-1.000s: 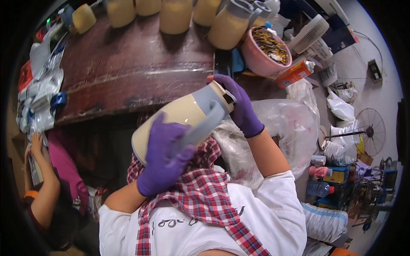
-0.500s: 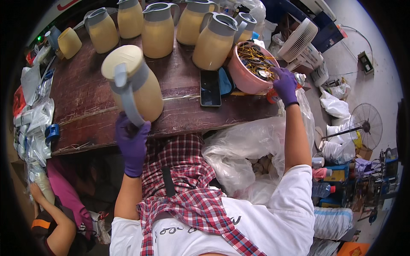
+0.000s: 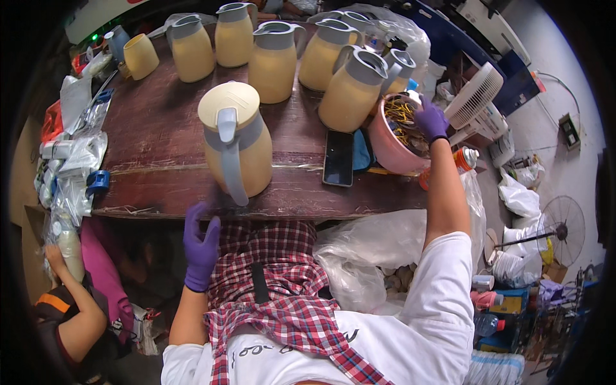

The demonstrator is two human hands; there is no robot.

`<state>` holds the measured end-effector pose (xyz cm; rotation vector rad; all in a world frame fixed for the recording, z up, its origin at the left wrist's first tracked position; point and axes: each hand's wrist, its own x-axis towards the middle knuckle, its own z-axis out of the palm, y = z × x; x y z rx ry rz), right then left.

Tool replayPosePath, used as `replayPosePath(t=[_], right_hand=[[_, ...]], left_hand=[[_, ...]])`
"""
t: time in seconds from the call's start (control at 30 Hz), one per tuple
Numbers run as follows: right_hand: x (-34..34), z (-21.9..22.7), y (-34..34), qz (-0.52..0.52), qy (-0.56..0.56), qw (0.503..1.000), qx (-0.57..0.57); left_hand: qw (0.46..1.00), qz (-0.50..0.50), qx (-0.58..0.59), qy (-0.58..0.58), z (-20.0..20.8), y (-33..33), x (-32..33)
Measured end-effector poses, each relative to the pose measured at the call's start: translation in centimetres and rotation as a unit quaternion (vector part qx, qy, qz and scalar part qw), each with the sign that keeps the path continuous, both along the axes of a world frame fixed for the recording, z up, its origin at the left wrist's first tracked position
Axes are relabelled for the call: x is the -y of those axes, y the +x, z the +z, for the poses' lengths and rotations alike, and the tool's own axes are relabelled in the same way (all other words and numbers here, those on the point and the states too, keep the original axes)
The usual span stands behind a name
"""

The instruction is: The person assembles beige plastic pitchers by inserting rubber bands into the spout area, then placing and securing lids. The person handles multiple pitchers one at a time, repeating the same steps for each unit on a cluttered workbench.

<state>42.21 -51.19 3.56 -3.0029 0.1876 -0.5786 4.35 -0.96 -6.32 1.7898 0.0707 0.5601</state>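
Note:
A beige thermos jug [image 3: 256, 160] with a cream lid and grey handle stands near the table's front edge, its handle toward me. My left hand [image 3: 202, 247], in a purple glove, is open just off that edge, below the jug and apart from it; thumb and fingers are spread. At the right, my gloved right hand [image 3: 431, 120] reaches over the rim of a pink bucket [image 3: 391, 144]. Inside the bucket lie yellow and dark strands and some small pieces. A whitish thing [image 3: 412, 97] shows by the right fingertips; whether they grip it I cannot tell.
Several lidless jugs [image 3: 273, 70] line the table's far side. A phone [image 3: 338, 157] and blue pouch [image 3: 363, 151] lie left of the bucket, an orange spray can [image 3: 463, 159] right of it. Plastic packets [image 3: 83, 154] fill the left edge. Another person's arm [image 3: 80, 298] is at lower left.
My left hand has let go of the jug's handle and drawn back toward me. My right hand has moved from beside the spray can to the bucket's far right rim. The view has shifted slightly.

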Motion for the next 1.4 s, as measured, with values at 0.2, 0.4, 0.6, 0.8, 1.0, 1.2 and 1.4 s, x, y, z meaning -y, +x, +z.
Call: replayPosePath(t=[0.2, 0.4, 0.6, 0.8, 1.0, 1.2, 1.4], right_hand=[[-1.8, 1.6, -3.4, 0.01, -0.077, 0.997, 0.018], [1.8, 1.6, -4.9, 0.074, -0.035, 0.974, 0.21], [-10.5, 2.9, -15.7, 0.245, 0.549, 0.796, 0.068], [-24.3, -3.2, -30.8, 0.354, 0.529, 0.743, -0.207], [-27.0, -6.5, -32.0, 0.295, 0.668, 0.63, -0.263], [-28.7, -7.5, -32.8, 0.229, 0.814, 0.469, -0.254], [-27.4, -10.4, -27.2, 0.198, 0.745, 0.61, -0.183]], left_hand=[[0.997, -0.015, -0.073, 0.018, -0.9, -3.7, -0.7], [0.977, -0.157, -0.115, 0.086, -0.7, -2.4, 0.9], [0.919, -0.343, -0.17, -0.1, 2.6, -1.1, 4.4], [0.75, -0.428, -0.137, -0.485, 2.4, 0.0, 6.2], [0.849, -0.285, -0.278, -0.347, 0.7, -1.4, 2.9], [0.753, -0.228, -0.175, -0.593, -2.7, -0.7, 2.1], [0.676, -0.225, -0.017, -0.701, -4.7, 1.2, 1.4]])
